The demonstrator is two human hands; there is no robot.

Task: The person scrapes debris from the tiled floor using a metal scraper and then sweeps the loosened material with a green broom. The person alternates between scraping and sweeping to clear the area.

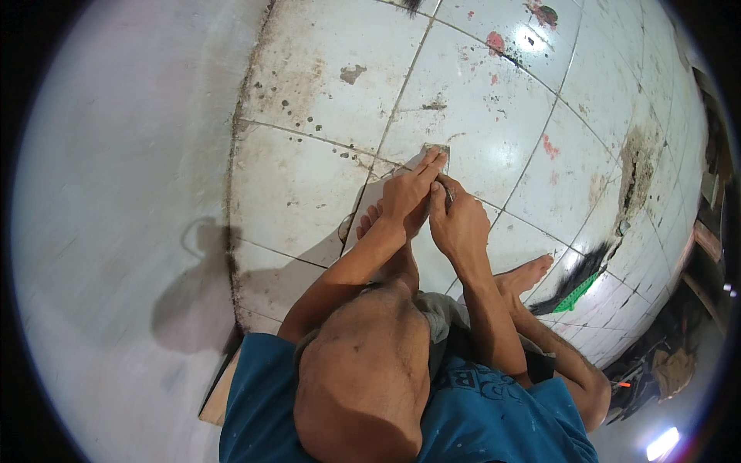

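My right hand point(461, 222) is closed around a thin flat tool that looks like a scraper point(438, 147), its thumb lying along the top. Most of the handle is hidden in the fist. The tool's grey, squarish end rests on the white tiled floor point(478, 116). From the left, my left hand point(407, 194) reaches over, with its fore and middle fingers stretched out and lying on that end. The two hands are close together, just ahead of my left foot, whose toes show beside the left wrist.
A broom head point(577, 290) with black bristles and a green body lies to the right of my right foot point(532, 272). A pale wall point(131, 193) rises along the left. The tiles carry dark stains, pink spots and a broken strip at the right; clutter stands at the right rim.
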